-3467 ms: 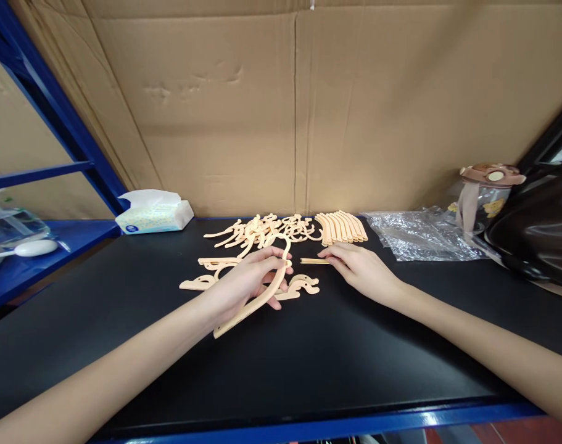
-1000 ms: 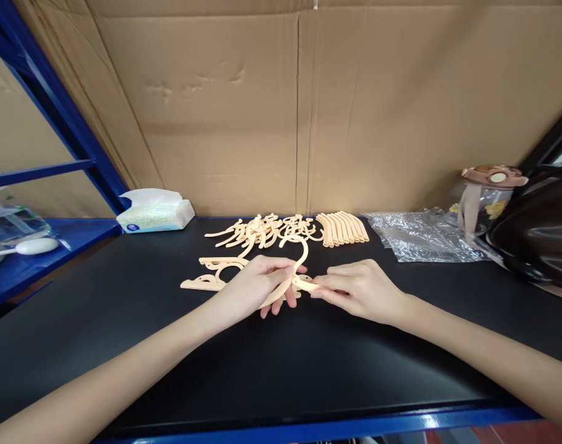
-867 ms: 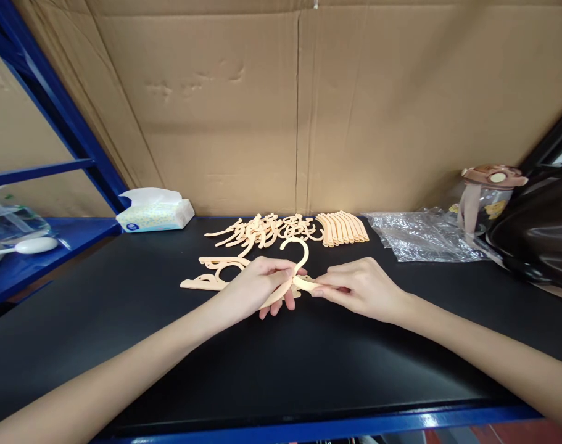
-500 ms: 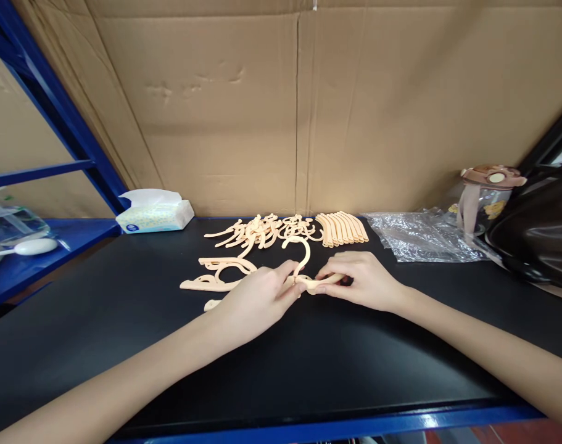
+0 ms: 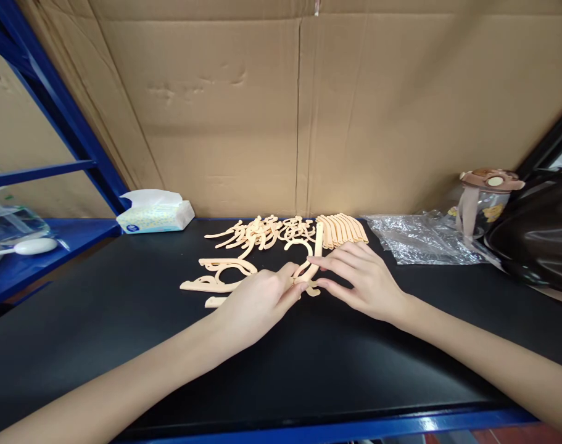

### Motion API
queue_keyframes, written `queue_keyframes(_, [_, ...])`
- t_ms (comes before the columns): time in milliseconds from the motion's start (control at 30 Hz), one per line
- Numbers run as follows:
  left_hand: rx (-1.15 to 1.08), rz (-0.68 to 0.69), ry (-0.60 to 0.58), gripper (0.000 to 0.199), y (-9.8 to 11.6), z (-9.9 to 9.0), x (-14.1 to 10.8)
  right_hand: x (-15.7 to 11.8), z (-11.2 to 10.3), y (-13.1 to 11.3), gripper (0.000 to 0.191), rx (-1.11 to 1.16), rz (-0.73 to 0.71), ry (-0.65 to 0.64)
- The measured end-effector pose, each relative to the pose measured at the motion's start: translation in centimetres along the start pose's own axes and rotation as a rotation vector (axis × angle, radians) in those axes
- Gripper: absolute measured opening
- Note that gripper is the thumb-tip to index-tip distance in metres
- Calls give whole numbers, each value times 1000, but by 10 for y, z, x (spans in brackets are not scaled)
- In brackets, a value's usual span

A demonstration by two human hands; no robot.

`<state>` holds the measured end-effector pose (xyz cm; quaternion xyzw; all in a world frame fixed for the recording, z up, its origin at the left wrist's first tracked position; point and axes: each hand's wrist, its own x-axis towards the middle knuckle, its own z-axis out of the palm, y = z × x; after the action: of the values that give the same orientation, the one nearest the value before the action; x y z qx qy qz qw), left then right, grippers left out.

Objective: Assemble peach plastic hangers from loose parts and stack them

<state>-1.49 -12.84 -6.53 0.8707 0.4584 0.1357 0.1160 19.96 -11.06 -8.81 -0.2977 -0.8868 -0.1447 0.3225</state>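
At the middle of the table my left hand [image 5: 262, 299] pinches the joint of a beige folding hanger [image 5: 303, 248], whose hook curves upward. One arm of the hanger stands up beside the hook. My right hand [image 5: 361, 277] is just right of it, thumb and fingers apart, fingertips at the raised arm. Folded beige hangers [image 5: 209, 285] lie left of my left hand, partly covered by it. Behind are a loose pile of beige pieces [image 5: 260, 233], some small hooks [image 5: 297, 228] and a neat row of curved arms [image 5: 340, 230].
A tissue box [image 5: 155, 213] stands at the back left. Crumpled clear plastic [image 5: 424, 237] lies at the back right, beside a bottle [image 5: 487, 200] and a dark bag [image 5: 540, 228]. Cardboard [image 5: 216, 123] rises behind the black table [image 5: 336, 376]. A blue frame is at the left.
The hanger's right arm has swung up from pointing right to standing beside the hook. My right hand has opened from its grip on that arm.
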Motion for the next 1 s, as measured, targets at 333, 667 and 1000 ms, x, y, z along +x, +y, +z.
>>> queue_keyframes(333, [197, 186, -2, 29, -9, 2, 2, 3, -2, -4, 22, 180, 179, -106])
queue_keyframes(667, [270, 408, 230, 19, -29, -3, 13, 1, 7, 19, 10, 213, 606, -188])
queue_keyframes(1000, [309, 383, 294, 30, -45, 1, 20, -4, 11, 29, 15, 106, 558, -332])
